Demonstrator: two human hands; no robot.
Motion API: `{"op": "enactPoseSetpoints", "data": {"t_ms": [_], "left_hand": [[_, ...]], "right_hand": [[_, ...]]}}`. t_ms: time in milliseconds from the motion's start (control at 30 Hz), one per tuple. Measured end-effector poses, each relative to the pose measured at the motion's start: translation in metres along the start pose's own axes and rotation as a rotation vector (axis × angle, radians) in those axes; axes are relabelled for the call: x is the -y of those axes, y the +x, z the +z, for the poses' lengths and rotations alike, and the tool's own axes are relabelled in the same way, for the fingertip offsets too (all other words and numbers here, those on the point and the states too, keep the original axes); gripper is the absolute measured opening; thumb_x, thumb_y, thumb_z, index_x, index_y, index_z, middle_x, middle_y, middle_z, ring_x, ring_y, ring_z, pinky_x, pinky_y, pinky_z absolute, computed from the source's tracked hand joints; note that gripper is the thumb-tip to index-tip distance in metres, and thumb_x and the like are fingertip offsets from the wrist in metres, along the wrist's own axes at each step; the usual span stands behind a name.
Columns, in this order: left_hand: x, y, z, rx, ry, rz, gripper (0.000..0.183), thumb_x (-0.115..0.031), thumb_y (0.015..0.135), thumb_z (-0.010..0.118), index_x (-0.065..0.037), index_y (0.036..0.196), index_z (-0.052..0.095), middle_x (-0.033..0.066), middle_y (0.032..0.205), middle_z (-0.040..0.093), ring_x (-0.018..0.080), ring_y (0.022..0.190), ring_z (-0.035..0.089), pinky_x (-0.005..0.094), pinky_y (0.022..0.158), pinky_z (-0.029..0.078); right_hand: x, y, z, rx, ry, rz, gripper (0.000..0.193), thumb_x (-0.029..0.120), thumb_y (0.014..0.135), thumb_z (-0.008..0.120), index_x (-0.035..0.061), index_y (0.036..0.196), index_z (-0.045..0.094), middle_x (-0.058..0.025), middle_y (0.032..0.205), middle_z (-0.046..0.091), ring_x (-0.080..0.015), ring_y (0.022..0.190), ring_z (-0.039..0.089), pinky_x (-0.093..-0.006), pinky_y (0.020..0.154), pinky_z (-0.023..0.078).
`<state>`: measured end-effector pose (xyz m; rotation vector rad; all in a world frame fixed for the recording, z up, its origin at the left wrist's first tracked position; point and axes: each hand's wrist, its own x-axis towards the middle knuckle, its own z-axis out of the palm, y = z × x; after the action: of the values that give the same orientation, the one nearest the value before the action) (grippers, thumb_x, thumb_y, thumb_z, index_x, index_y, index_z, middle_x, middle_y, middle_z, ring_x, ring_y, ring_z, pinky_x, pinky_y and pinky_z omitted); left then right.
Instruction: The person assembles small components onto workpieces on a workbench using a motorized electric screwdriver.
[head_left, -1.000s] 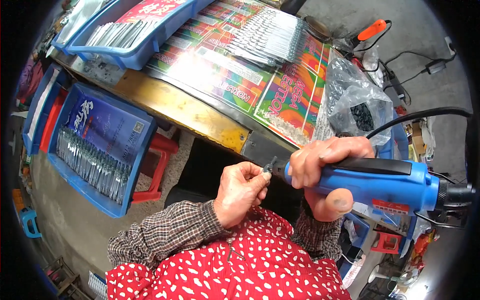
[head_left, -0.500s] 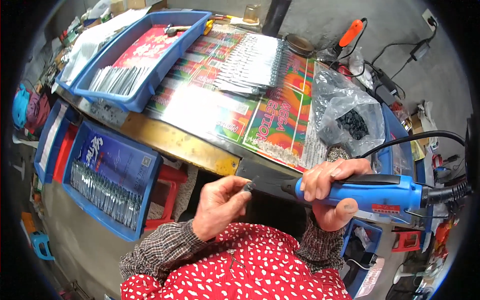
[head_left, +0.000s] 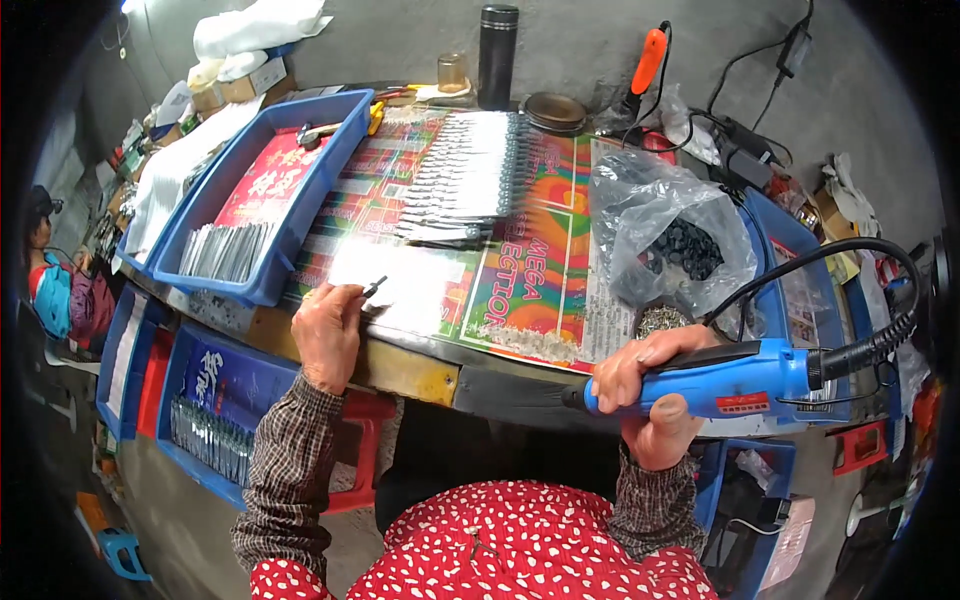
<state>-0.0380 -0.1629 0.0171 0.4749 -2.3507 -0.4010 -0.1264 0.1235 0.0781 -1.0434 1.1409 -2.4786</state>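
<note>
My right hand (head_left: 655, 395) is wrapped round a blue electric screwdriver (head_left: 715, 382), whose dark tip points left past the table's front edge. A black cable runs from its rear. Over the front left of the table, my left hand (head_left: 328, 338) pinches a small dark slim piece (head_left: 375, 287) between thumb and fingers; its exact kind is too small to tell. Beyond that hand, a row of slim silver strips with dark ends (head_left: 468, 170) lies on a colourful printed sheet (head_left: 535, 290). A clear plastic bag (head_left: 625, 200) of small black parts (head_left: 688, 250) is beyond the screwdriver.
A blue tray (head_left: 275, 278) with silver strips stands at the table's left. Below it, another blue tray (head_left: 262, 372) holds more strips beside a red stool (head_left: 370, 460). Small metal parts (head_left: 660, 320) lie near my right hand. A black flask (head_left: 497, 60) and an orange-handled tool (head_left: 650, 62) stand at the back.
My left hand has moved away from the screwdriver tip, left and forward over the table, with the small dark piece. My right hand keeps hold of the screwdriver. The view has shifted.
</note>
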Motion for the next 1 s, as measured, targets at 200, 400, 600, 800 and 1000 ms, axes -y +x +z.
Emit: {"op": "enactPoseSetpoints", "data": {"t_ms": [200,400,600,800,1000], "left_hand": [[0.015,0.021,0.009,0.007,0.246,0.052,0.011,-0.006,0.073,0.06,-0.007,0.083,0.064,0.0091,0.081,0.059,0.0283,0.08,0.056,0.0378,0.069,0.045],[-0.038,0.053,0.042,0.001,0.013,0.219,0.015,-0.006,0.068,0.065,-0.009,0.082,0.062,0.008,0.079,0.059,0.0277,0.079,0.057,0.038,0.067,0.046],[-0.053,0.071,0.081,0.097,0.035,0.267,0.015,-0.012,0.071,0.065,-0.008,0.086,0.062,0.0083,0.081,0.059,0.0279,0.079,0.057,0.0385,0.067,0.046],[-0.051,0.078,0.093,0.153,0.079,0.265,0.014,-0.015,0.071,0.067,-0.008,0.081,0.06,0.0073,0.079,0.057,0.028,0.073,0.058,0.0391,0.062,0.046],[-0.045,0.081,0.095,0.199,0.043,0.251,0.017,-0.019,0.071,0.067,-0.009,0.081,0.057,0.0091,0.081,0.054,0.03,0.074,0.058,0.0403,0.062,0.047]], "right_hand": [[-0.001,0.001,-0.003,-0.037,0.008,0.011,0.041,0.019,0.075,0.07,0.0037,0.097,0.039,-0.009,0.07,0.052,-0.0183,0.063,0.051,-0.032,0.06,0.045],[-0.003,0.003,-0.004,-0.046,0.004,-0.008,0.041,0.019,0.074,0.071,0.0034,0.096,0.039,-0.0089,0.069,0.052,-0.0183,0.063,0.051,-0.032,0.059,0.045],[0.0,0.001,-0.009,-0.094,-0.022,-0.024,0.042,0.02,0.074,0.072,0.0033,0.096,0.04,-0.0091,0.069,0.052,-0.0184,0.061,0.051,-0.0319,0.058,0.045],[0.001,0.002,-0.016,-0.113,-0.027,-0.04,0.043,0.02,0.073,0.072,0.0028,0.096,0.04,-0.0093,0.069,0.052,-0.0183,0.06,0.051,-0.0321,0.058,0.045],[0.003,0.007,-0.022,-0.13,-0.064,-0.078,0.043,0.021,0.073,0.071,0.0028,0.096,0.04,-0.0089,0.068,0.051,-0.0179,0.06,0.051,-0.0322,0.057,0.045]]}}
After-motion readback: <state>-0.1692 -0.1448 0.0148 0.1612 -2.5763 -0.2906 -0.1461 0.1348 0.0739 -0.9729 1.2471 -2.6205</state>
